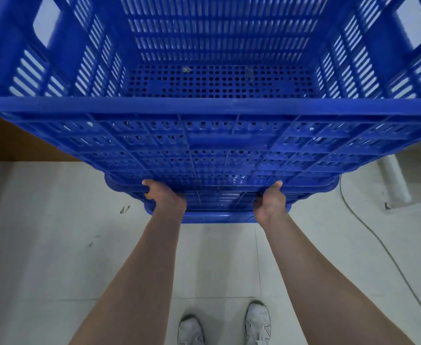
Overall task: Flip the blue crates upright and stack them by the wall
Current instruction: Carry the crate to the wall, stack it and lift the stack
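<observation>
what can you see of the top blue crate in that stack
The top blue crate looks like moulded plastic, open side up, and empty apart from a few small scraps on its round-holed floor. Its walls are slotted, with cut-out handle openings at the two ends and a thick smooth rim. It sits nested on more blue crates standing on the pale tiled floor. The left hand and right hand grip a lower crate's rim, not this one.

We are looking down into an upright blue crate (219,78), its perforated bottom and slotted walls filling the upper view; our left hand (166,195) and right hand (270,201) are gripping a rim of the stacked crates (219,212) below it; white shoes (258,324) are standing on the pale tiled floor (55,245); a cable (368,232) is trailing along the floor's right side.
</observation>
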